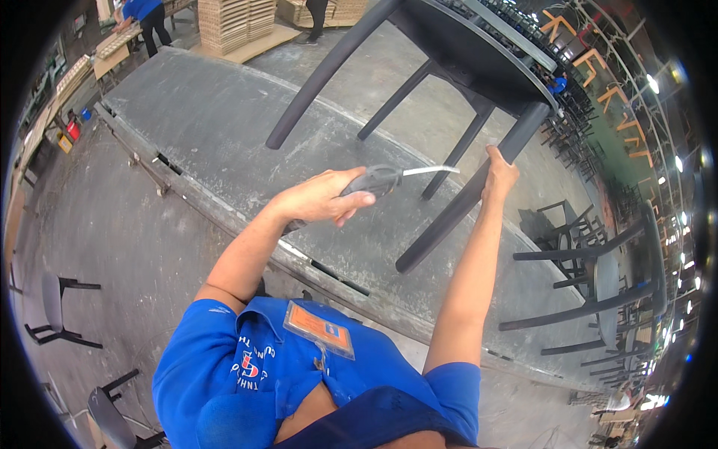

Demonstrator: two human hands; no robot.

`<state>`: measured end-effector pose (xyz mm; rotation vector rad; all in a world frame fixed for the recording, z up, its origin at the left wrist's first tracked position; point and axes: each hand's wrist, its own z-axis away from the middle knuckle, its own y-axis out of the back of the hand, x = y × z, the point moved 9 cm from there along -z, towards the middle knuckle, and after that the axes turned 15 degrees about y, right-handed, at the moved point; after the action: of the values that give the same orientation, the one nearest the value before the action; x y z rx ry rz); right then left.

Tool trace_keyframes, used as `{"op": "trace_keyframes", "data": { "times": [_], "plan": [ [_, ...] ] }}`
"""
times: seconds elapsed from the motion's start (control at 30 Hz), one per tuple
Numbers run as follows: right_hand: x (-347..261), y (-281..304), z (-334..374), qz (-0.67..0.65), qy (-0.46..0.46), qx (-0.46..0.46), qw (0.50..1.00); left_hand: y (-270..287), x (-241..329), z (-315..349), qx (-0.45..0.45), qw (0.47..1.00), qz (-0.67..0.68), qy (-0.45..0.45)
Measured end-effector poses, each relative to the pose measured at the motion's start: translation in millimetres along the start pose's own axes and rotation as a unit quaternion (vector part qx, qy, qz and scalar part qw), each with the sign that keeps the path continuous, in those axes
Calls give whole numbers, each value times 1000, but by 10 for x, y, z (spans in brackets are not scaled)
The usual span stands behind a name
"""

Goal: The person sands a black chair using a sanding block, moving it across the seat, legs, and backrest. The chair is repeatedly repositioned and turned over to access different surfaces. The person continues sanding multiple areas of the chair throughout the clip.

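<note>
Blue work shirt point(247, 367) and orange badge point(319, 329) fill six o'clock. Above, left hand point(323, 199) has its fingers closed on a grey-handled knife point(389, 178), blade aimed at three o'clock; right hand point(499, 170) grips a leg of the upturned black chair point(456, 60) over the grey bench point(209, 120). Trimming the leg seems the work in hand; it calls for a steady hold. More chairs point(598, 292) crowd three o'clock; co-workers stand at eleven.

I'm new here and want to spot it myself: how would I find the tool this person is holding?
Start at the big dark chair tipped over the grey workbench. The left hand just below it grips the tool: dark handle, thin pale metal blade, unlike the chair's thick dark legs.
</note>
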<state>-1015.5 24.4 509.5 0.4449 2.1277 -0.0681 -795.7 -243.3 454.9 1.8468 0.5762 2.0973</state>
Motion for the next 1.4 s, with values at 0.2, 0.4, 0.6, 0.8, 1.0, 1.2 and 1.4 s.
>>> {"op": "trace_keyframes", "data": {
  "times": [0.2,0.4,0.6,0.8,1.0,1.2,1.4],
  "plan": [
    [53,-22,-249,30,14,9,999,-226,-35,209,-59,993,-98,16],
    [216,-66,-497,91,8,8,996,1086,-926,187,362,902,-76,222],
    [252,-111,-634,51,4,12,999,989,-1938,770,316,904,29,286],
    [243,-147,-670,17,-2,16,1000,-21,-1526,850,-70,960,200,182],
    [186,-175,-661,12,-5,5,1000,-577,-844,839,-203,974,60,79],
    [167,-194,-608,15,-7,9,1000,-373,-552,533,-169,984,21,57],
    [74,-166,-440,34,26,3,999,-51,-28,26,-3,997,-69,23]
  ]
}}
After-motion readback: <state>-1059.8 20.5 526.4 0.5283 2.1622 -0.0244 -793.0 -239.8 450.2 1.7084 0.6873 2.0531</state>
